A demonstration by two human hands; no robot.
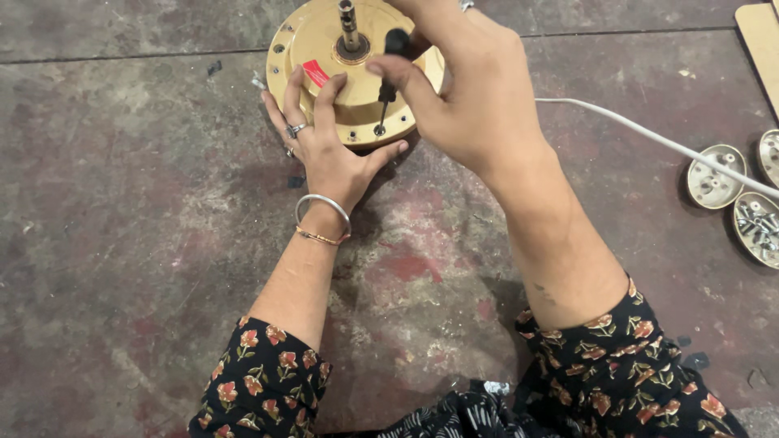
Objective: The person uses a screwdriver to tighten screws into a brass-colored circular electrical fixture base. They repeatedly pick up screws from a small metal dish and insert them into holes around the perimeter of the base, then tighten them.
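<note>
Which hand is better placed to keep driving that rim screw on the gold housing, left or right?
Right. The right hand already grips the black-handled screwdriver, its tip set upright at the rim of the gold round motor housing. The left hand lies flat on the housing's edge, bracing it against the floor.

One label seen: small red sticker (316, 73), roughly rectangular, set at a slant on the top face of the round gold motor housing (308, 36), near the far edge of the floor. Left hand's fingertips lie just beside it. Its markings too small to tell. No packages, signs or screens.
</note>
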